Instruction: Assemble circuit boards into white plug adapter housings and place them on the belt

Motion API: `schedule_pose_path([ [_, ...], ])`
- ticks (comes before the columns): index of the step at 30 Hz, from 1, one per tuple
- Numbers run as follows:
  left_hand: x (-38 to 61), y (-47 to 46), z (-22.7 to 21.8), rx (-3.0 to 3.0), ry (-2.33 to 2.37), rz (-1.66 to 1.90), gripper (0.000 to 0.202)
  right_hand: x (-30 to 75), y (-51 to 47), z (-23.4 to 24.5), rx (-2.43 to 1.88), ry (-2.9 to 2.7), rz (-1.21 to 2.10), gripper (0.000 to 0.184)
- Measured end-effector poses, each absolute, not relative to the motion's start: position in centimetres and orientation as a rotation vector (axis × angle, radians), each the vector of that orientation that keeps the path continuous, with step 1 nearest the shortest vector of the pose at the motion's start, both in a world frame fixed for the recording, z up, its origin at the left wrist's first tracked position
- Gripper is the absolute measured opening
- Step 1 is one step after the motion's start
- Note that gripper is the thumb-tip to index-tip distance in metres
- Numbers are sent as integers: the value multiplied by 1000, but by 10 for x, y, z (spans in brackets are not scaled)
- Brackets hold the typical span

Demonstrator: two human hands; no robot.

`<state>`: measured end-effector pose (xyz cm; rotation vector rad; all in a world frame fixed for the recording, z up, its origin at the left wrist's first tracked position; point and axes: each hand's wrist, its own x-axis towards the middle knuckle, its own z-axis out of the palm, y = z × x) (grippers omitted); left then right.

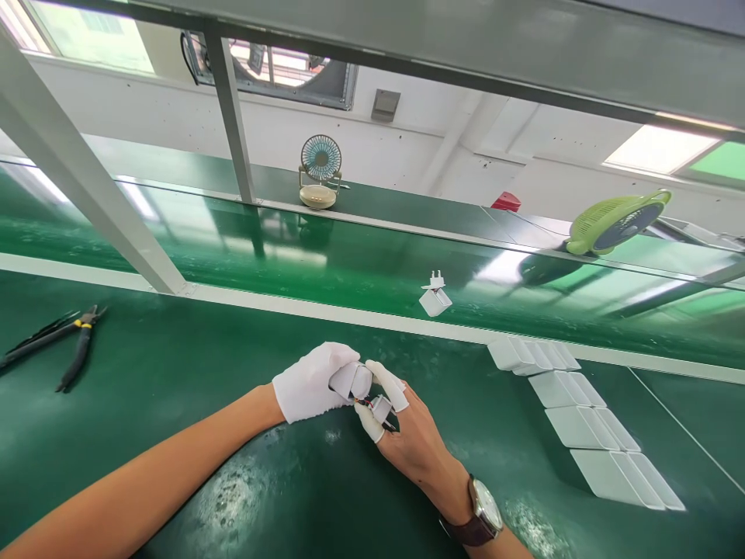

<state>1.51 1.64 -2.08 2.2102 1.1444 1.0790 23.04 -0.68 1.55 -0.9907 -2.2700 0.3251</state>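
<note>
My left hand, in a white glove, is closed around a white charger housing just above the green bench. My right hand wears white finger cots on thumb and forefinger and a wristwatch. Between those two fingers sits a small white plug piece with metal pins pointing down and to the right. Thin coloured wires run between the housing and the plug piece. The inside of the housing is mostly hidden by my fingers.
White open housings stand in rows at the right. Another housing with a plug lies beyond the pale rail. Black-handled cutters and tweezers lie at the left. Behind are a small fan and a green fan.
</note>
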Motion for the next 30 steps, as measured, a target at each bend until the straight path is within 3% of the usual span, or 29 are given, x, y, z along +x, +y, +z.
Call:
schedule_pose_path([
  [4,14,15,-10,2349,1129,1034,45,234,-8,17,-1090,-2149,505,58],
  [7,11,13,-11,2267,1214,1056,37,238,-5,20,-1089,-2091,630,43],
  [11,8,13,-16,1943,1278,1088,31,237,0,18,-1051,-2062,580,35],
  [20,-3,16,-1,1563,1117,951,33,229,1,3,-905,-2323,336,53],
  [30,-2,24,0,1286,1063,931,55,223,4,0,-897,-2297,295,51],
])
